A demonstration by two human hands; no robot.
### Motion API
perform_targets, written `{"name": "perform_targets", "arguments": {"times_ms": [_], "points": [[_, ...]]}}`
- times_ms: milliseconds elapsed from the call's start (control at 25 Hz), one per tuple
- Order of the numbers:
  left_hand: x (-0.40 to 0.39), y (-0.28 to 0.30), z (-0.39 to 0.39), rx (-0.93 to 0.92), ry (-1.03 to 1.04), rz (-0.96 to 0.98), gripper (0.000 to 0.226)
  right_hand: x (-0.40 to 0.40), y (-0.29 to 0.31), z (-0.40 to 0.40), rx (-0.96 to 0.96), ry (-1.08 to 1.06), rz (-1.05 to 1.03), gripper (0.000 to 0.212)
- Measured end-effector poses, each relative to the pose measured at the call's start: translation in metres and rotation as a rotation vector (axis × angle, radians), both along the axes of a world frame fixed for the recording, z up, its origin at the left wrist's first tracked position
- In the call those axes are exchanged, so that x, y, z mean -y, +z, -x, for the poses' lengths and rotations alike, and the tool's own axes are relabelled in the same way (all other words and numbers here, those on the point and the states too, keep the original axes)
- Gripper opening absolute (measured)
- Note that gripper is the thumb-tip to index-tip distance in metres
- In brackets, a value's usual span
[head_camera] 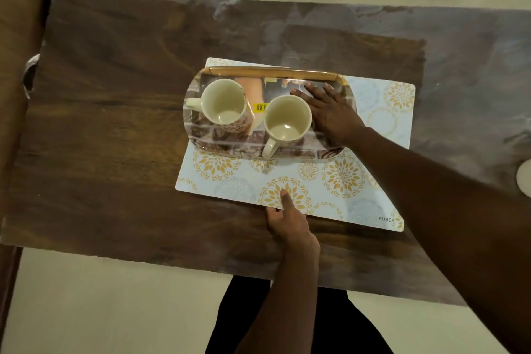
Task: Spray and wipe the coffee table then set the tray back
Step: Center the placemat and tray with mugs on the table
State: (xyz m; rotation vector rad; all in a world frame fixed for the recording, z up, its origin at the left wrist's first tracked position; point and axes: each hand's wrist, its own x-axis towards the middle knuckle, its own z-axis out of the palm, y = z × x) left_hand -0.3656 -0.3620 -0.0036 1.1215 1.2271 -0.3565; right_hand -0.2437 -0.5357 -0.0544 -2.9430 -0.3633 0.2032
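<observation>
Tray (316, 73) runs left-right mid-frame, right hand (330, 112) flat on its right end, left hand (287, 227) pinching the mat (330, 195) edge below.

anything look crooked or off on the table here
The placemat lies skewed to the coffee table edges, and the tray sits off-centre on it, overhanging its left edge. Both mugs stand upright; nothing spilled.
</observation>
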Motion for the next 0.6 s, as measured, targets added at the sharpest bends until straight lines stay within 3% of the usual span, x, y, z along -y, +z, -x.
{"name": "perform_targets", "arguments": {"times_ms": [200,400,600], "points": [[-0.001,-0.001,0.002,-0.004,0.010,0.021,0.048,-0.007,0.000,0.006,0.000,-0.045,-0.049,0.058],[-0.044,-0.002,-0.019,0.001,-0.058,-0.061,0.068,-0.030,0.007,0.029,0.061,-0.286,-0.189,0.053],[-0.124,-0.001,-0.090,0.224,-0.004,-0.228,0.035,-0.052,0.015,0.065,0.212,-0.598,-0.345,0.046]]}}
